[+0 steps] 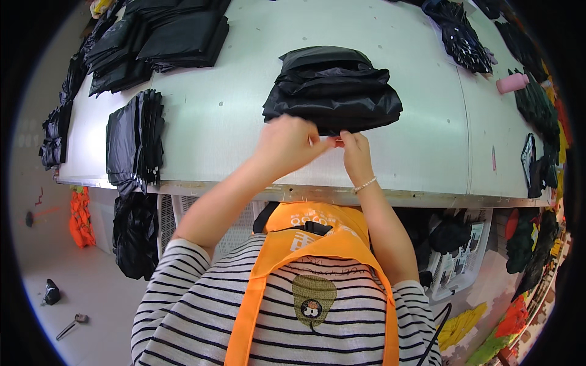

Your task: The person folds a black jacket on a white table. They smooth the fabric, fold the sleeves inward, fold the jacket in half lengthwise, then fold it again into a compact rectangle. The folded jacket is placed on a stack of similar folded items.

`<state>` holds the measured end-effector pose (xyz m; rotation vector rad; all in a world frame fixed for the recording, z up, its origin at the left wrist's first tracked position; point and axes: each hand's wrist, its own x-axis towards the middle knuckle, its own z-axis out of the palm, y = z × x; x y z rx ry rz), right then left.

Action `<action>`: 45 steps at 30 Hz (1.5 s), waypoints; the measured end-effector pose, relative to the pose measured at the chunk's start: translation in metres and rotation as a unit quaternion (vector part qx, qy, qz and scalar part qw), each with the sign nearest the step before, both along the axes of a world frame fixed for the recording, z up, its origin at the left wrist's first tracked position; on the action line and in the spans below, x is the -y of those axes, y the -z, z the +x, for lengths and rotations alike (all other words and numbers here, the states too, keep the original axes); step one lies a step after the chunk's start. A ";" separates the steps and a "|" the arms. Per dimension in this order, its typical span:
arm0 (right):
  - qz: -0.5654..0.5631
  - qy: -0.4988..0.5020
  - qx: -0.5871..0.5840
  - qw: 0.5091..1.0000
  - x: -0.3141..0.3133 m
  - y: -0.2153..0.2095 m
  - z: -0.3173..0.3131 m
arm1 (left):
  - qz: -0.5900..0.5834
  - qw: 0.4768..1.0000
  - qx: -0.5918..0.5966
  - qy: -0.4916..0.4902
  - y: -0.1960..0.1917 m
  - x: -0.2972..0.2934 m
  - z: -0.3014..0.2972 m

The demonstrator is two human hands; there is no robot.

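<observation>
A pile of folded, shiny black thin material [332,91] lies on the pale table [244,116] in front of me; whether it is plastic or cloth I cannot tell. At its near edge both my hands come together with fingers pinched. My left hand [290,141], slightly blurred, is closed, its thumb pointing toward the right hand. My right hand [356,152], with a beaded bracelet at the wrist, is closed too, its fingertips at the pile's lower edge. A small reddish spot shows between the fingertips, too small to name.
Folded black stacks [183,43] sit at the back left, and another black stack [134,137] lies near the left edge. To the right are a dark bundle [461,39] and a pink bottle [511,83]. Under the table stands a white crate [464,262] holding black items.
</observation>
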<state>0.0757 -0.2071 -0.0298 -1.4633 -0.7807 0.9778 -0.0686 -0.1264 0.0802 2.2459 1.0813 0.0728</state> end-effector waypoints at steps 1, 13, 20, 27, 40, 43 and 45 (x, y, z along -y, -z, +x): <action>-0.019 -0.012 0.020 1.000 0.002 0.000 0.002 | 0.080 0.997 -0.008 0.005 -0.018 -0.002 0.006; -0.018 -0.129 0.106 0.986 0.020 -0.041 0.001 | 0.231 0.959 0.101 0.133 -0.027 -0.096 0.063; -0.086 -0.122 0.045 0.988 0.039 -0.018 0.052 | 0.406 0.851 -0.034 0.331 0.017 -0.013 0.058; 0.054 0.070 0.513 0.854 0.064 -0.037 0.046 | 0.304 0.893 0.004 0.331 0.024 -0.018 0.066; 0.036 -0.166 0.670 0.723 0.035 -0.018 0.097 | 0.268 0.904 0.026 0.331 0.025 -0.053 0.086; 0.010 -0.202 0.681 0.703 0.039 -0.029 0.113 | 0.256 0.893 -0.022 0.368 0.032 -0.045 0.087; 0.075 -0.206 0.688 0.692 0.041 -0.027 0.128 | 0.243 0.875 -0.072 0.413 0.036 -0.031 0.092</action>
